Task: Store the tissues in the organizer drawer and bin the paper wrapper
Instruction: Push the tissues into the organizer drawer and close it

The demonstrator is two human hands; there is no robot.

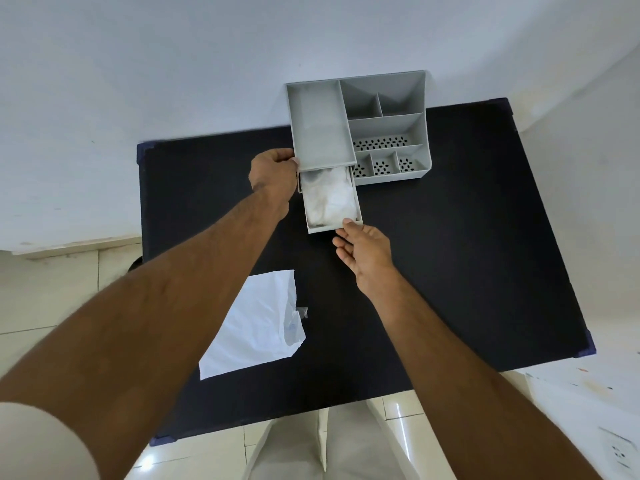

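Observation:
A grey organizer (389, 128) stands at the far edge of the black table (450, 254). Its drawer (359, 211) is pulled out toward me and holds white tissues (330, 199). My left hand (273, 174) grips the organizer's left front corner beside the drawer. My right hand (363, 254) is at the drawer's front right corner, thumb touching the front edge and fingers curled below it. The white paper wrapper (256, 323) lies flat on the table near me, left of centre.
The organizer has several open compartments, some with perforated floors (381, 143). A white wall rises behind the table. Tiled floor (52, 299) shows to the left, and my light trousers (325, 445) below the near edge. A small dark scrap (303, 311) lies by the wrapper.

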